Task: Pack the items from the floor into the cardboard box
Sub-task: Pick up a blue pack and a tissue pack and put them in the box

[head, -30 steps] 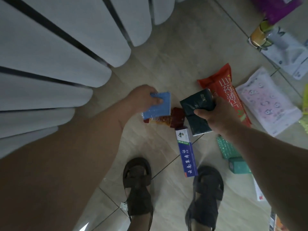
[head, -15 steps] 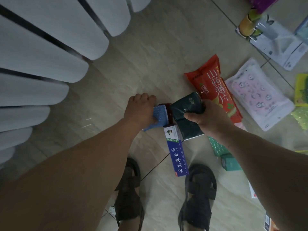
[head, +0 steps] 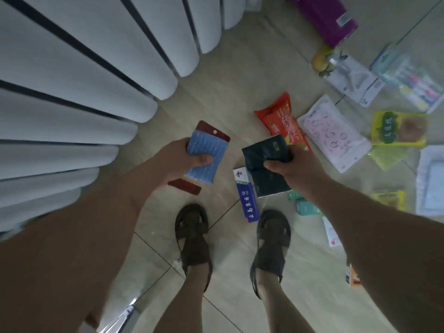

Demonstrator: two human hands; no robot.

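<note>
My left hand (head: 179, 159) grips a blue packet (head: 206, 156) stacked on a dark red packet (head: 186, 185), both lifted off the floor. My right hand (head: 292, 167) holds a dark green packet (head: 265, 150) by its middle, above the floor. Below it, a blue and white toothpaste box (head: 247, 200) lies on the tiles. A red snack bag (head: 281, 118) and a pink and white pouch (head: 334, 133) lie further back. No cardboard box is in view.
White rounded panels (head: 84, 80) fill the left side. Several more items lie at the right: a purple pack (head: 324, 18), a yellow-green packet (head: 398, 128), teal packets (head: 304, 205), white packs (head: 430, 179). My sandalled feet (head: 194, 236) stand on the tiles.
My left hand picked the dark red packet up from the floor together with the blue one and lifted both. My right hand stayed on the dark green packet.
</note>
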